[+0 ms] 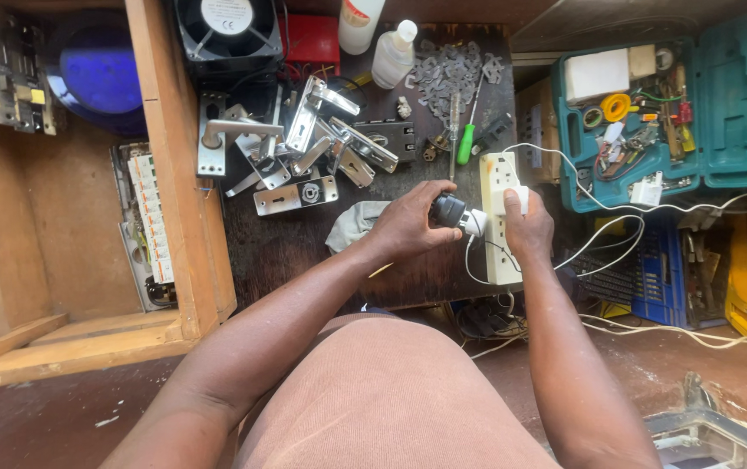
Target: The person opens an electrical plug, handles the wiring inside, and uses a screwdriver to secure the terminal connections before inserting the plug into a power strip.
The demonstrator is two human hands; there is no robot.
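Observation:
My left hand (406, 224) grips a black plug (451, 211) with a white end, held against the side of a cream power strip (497, 178). My right hand (527, 227) holds the strip's right edge, with the thumb pressing on a white plug or adapter (512, 201). The strip lies lengthwise on the dark wooden bench (278, 247), and thin white cables (603, 230) run from it to the right. A grey cloth (352, 224) lies under my left wrist.
Several metal door handles and lock plates (304, 143) are piled at mid bench. A green-handled screwdriver (467, 139), two white bottles (391, 54) and a black fan (227, 30) sit behind. An open teal tool case (642, 122) is at right, a wooden box frame (178, 174) at left.

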